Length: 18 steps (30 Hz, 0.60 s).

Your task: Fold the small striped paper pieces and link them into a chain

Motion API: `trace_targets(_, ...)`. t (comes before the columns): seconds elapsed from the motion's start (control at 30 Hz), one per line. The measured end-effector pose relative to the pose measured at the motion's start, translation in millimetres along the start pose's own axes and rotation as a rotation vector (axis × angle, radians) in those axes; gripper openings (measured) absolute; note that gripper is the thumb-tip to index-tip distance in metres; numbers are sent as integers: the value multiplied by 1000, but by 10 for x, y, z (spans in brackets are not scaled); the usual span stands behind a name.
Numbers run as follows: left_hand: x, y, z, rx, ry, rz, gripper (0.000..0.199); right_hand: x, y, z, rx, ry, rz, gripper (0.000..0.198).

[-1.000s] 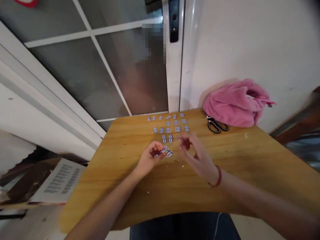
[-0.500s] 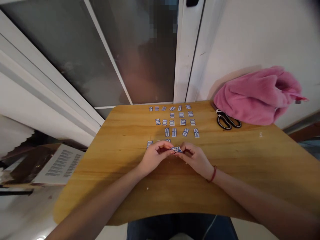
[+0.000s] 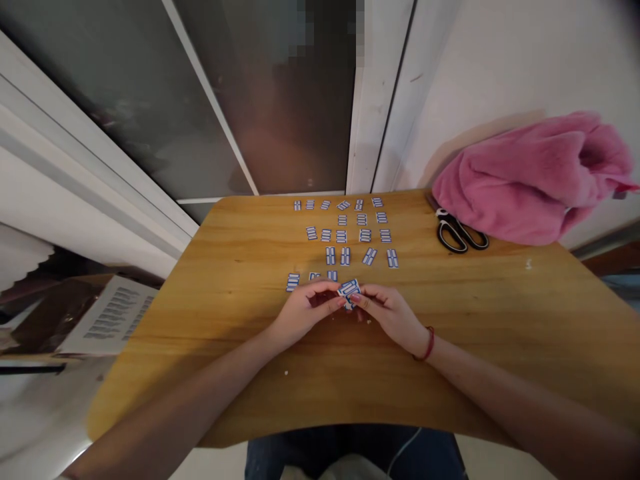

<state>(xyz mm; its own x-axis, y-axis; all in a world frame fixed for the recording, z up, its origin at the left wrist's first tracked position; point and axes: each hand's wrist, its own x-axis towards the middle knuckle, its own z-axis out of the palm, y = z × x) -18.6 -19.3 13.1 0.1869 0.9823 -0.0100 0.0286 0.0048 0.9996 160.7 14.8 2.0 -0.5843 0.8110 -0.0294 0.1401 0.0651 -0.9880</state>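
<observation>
Above the near middle of the wooden table, my left hand (image 3: 303,312) and my right hand (image 3: 399,315) meet around small blue-and-white cards (image 3: 349,287). Left thumb and fingers pinch one side; the right thumb presses on the face from the other side. The held pieces look overlapped, and I cannot tell how many there are. Just beyond my hands, similar small cards (image 3: 345,256) lie in several uneven rows, white with blue edging. One of them (image 3: 293,283) lies just past my left hand, and the fingers partly hide others close by.
On the table's right side, black-handled scissors (image 3: 461,235) rest against a pink plush cloth (image 3: 535,180). The wooden table (image 3: 240,400) reaches back to a glass-panelled door (image 3: 300,133). A cardboard box (image 3: 107,313) stands beyond the left edge. Tiny crumbs dot the tabletop.
The held cards have turned to face upward more and are tilted, with the right thumb now across them. Both hands stay close together. The whole view has shifted slightly.
</observation>
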Motion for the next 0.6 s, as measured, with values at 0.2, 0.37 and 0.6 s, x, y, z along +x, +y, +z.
trace_targets(0.2,-17,47,16,130,110,97,15,-8,5,25,8,-44,-32,37)
trace_targets(0.37,-34,22,35,173,170,98,13,-37,27,53,-155,74,-143,26)
trace_targets(0.6,-56,37,69,181,161,60,14,-21,85,50,-134,116,-85,32)
